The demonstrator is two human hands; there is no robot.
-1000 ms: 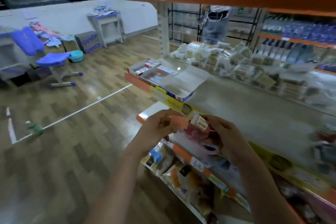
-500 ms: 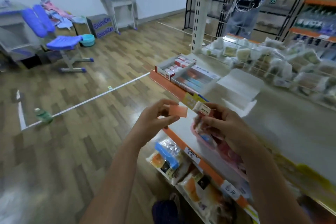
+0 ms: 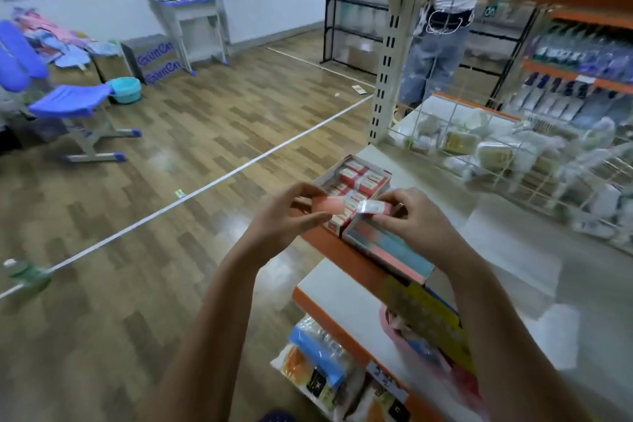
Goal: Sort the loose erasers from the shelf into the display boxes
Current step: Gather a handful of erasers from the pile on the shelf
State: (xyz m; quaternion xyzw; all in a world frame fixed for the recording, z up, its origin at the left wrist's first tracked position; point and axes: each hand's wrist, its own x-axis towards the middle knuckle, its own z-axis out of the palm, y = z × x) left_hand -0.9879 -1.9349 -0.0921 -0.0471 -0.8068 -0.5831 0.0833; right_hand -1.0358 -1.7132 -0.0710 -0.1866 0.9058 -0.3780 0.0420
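Left hand (image 3: 287, 216) pinched a pink eraser (image 3: 327, 205), right hand (image 3: 416, 219) a wrapped eraser (image 3: 373, 207), both poised over the display boxes (image 3: 363, 202), likely for sorting.

Dim indoor light, glare patches on the floor (image 3: 161, 161), motion blur and wide-angle bending at edges.

The floor (image 3: 178, 134) looks like shiny wood planks. The shelf (image 3: 534, 250) top is smooth and pale, with a painted orange metal edge. At 2 o'clock a white wire basket (image 3: 479, 154) holds shiny plastic packets. The display boxes (image 3: 356, 181) look like glossy card. The blue chair (image 3: 68, 99) seat looks like smooth plastic.
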